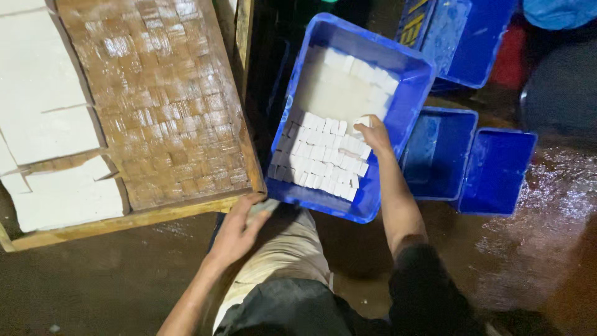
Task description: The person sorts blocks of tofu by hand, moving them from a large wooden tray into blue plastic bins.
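Observation:
A blue plastic crate (407, 74) stands tilted in front of me, holding milky liquid and several white tofu cubes (320, 158) packed in rows. My right hand (373, 134) reaches into the crate and grips one white tofu cube (360, 122) at its fingertips, just above the rows. My left hand (239, 230) rests with fingers spread at the near corner of a woven bamboo tray (161, 93) in a wooden frame, touching the crate's near left corner. Large white tofu slabs (43, 112) lie on the tray's left side.
Two smaller empty blue crates (438, 152) (497, 171) sit on the wet dark floor to the right. Another blue crate (463, 37) stands behind them. A person in dark clothing (559, 68) is at the far right edge. My knees fill the lower middle.

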